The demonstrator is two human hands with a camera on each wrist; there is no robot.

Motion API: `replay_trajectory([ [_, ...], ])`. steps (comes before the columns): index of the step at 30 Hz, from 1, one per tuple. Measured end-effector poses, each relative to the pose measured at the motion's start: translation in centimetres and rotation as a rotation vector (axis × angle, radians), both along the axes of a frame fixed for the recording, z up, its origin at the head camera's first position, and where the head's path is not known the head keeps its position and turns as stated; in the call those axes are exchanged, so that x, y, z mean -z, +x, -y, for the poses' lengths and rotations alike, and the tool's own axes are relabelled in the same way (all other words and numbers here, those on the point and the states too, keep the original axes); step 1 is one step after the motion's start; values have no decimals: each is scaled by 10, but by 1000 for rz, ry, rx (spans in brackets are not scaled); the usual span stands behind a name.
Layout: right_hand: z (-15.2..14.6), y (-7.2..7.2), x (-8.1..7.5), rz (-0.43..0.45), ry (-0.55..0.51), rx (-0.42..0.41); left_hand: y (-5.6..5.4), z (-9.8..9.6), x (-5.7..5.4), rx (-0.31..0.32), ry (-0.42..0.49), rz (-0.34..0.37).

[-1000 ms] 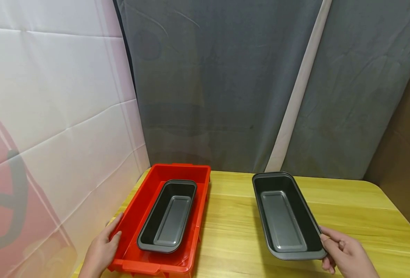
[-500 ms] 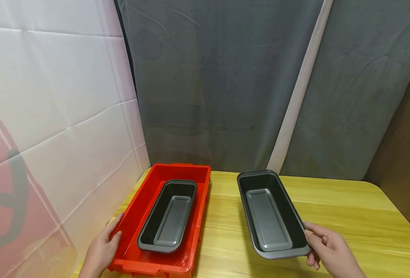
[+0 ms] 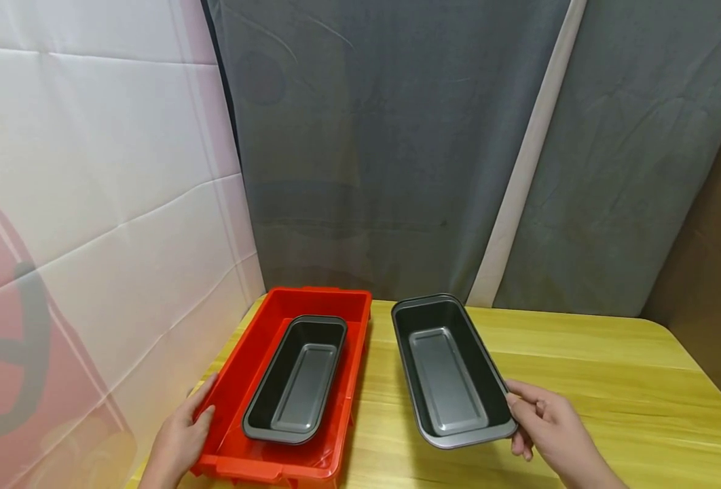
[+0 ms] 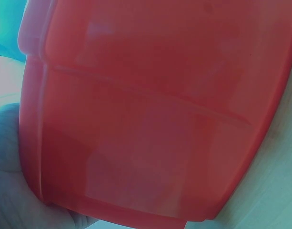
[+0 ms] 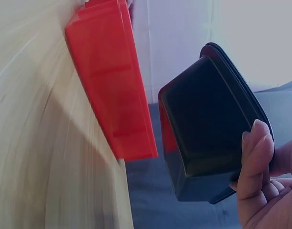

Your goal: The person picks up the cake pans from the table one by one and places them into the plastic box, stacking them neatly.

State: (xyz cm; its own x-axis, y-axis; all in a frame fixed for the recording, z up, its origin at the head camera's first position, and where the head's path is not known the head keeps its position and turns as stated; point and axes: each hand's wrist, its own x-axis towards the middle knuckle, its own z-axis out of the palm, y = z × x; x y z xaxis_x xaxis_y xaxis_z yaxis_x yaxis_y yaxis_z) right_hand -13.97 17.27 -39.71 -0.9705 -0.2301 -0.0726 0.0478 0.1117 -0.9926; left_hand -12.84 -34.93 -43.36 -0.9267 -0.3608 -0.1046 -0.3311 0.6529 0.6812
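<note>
My right hand (image 3: 550, 421) pinches the near right corner of a dark grey loaf pan (image 3: 449, 380), thumb on the rim and fingers underneath. In the right wrist view this pan (image 5: 207, 119) is raised off the table and tilted, and its rim shows a doubled edge. A similar loaf pan (image 3: 305, 387) lies inside a shallow red bin (image 3: 226, 421), towards its right side. At the bin's near left corner my left hand (image 3: 180, 435) grips the side wall, thumb over the rim. The left wrist view is mostly filled by the bin's red outer wall (image 4: 146, 129).
The bin stands on a wood-grain table (image 3: 611, 380), beside a white fabric wall (image 3: 122, 170) on the left. A grey curtain (image 3: 366, 149) hangs behind the table's back edge. Brown board (image 3: 709, 272) closes off the right side.
My right hand has carried the loaf pan left, closer to the red bin. The left hand, the bin and the pan inside it have stayed in place.
</note>
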Motion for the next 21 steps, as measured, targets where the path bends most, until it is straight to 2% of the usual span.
replay_trajectory([
  [5,9,-3,-1,-23,-32,-42,1,1,0,16,-39,-23],
  [10,17,-6,-1,-10,-47,-45,2,1,-1,35,-89,-46],
  [21,36,-9,-5,-38,-96,-41,3,1,-1,28,-75,-43],
])
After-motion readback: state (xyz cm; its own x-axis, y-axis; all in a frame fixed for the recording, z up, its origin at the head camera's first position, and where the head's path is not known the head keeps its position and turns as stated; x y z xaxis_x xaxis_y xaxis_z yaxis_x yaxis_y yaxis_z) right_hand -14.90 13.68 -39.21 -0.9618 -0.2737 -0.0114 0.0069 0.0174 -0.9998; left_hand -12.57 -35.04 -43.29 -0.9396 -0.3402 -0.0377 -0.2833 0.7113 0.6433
